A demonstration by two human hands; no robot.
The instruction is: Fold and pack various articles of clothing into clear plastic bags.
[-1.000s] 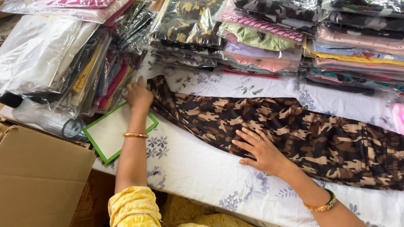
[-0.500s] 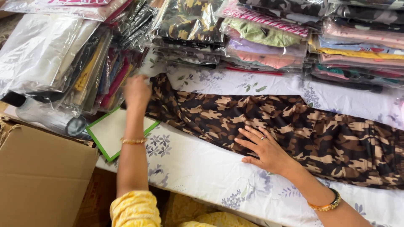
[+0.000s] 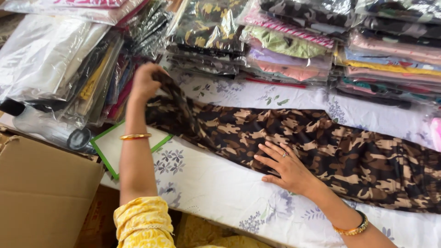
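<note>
my left hand [image 3: 144, 81] is pinching the camo fabric [image 3: 294, 140] end up while my right hand [image 3: 285, 166] lies open, flat on it

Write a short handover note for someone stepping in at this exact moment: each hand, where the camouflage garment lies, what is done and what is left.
Left hand: gripping and lifting one end of the long brown camouflage-print fabric garment.
Right hand: flat, fingers spread, pinning the garment's middle at its near edge.
Garment: stretched across the white floral-print cloth, in front of stacks of bagged clothes; a green-edged white board lies beside the lifted end.
Done: garment spread out lengthwise.
Left: the lifted end is not yet folded over.
</note>
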